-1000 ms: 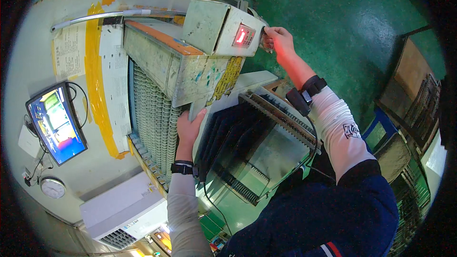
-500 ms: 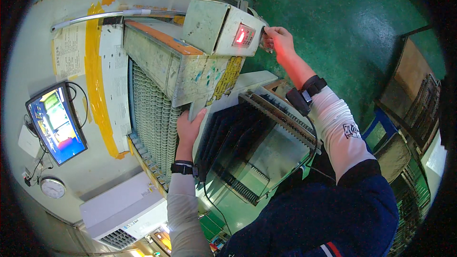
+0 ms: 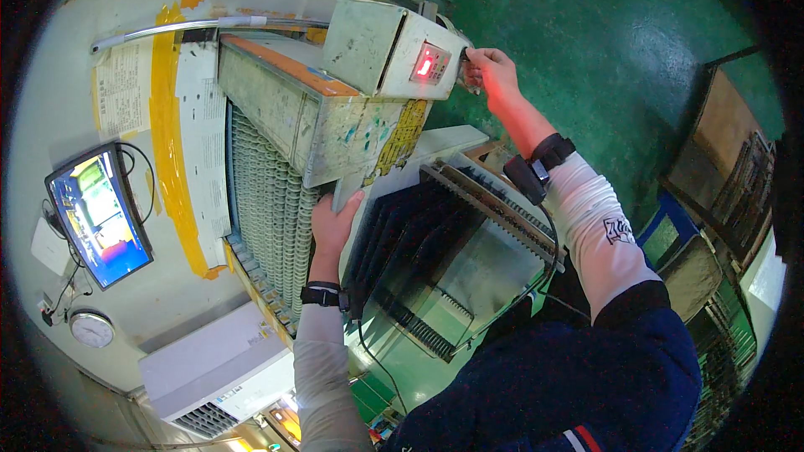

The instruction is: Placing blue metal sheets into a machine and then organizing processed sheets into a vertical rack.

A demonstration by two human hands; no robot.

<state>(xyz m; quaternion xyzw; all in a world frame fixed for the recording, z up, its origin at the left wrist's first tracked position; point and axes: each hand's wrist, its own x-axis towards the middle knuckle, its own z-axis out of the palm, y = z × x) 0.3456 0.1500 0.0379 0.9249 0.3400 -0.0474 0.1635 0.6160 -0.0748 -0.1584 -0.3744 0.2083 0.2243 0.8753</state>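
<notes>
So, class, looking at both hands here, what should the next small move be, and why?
Probably a slight turn with the right hand: it appears to pinch a small dark part beside the control box, whose red display is lit. The left hand sits at the lower edge of the metal housing.

**Slight shift in the view, small change on the monitor**

Compared with the earlier pictures, the view sits very slightly differently: the red-lit panel (image 3: 430,64) appears a touch further right, and the white boxy unit with the vent (image 3: 219,368) a touch further left. On the monitor (image 3: 100,216), the bright green and pale patches look slightly altered, their detail too small to tell. Whether the coiled belt (image 3: 260,176) has advanced cannot be told.
</notes>
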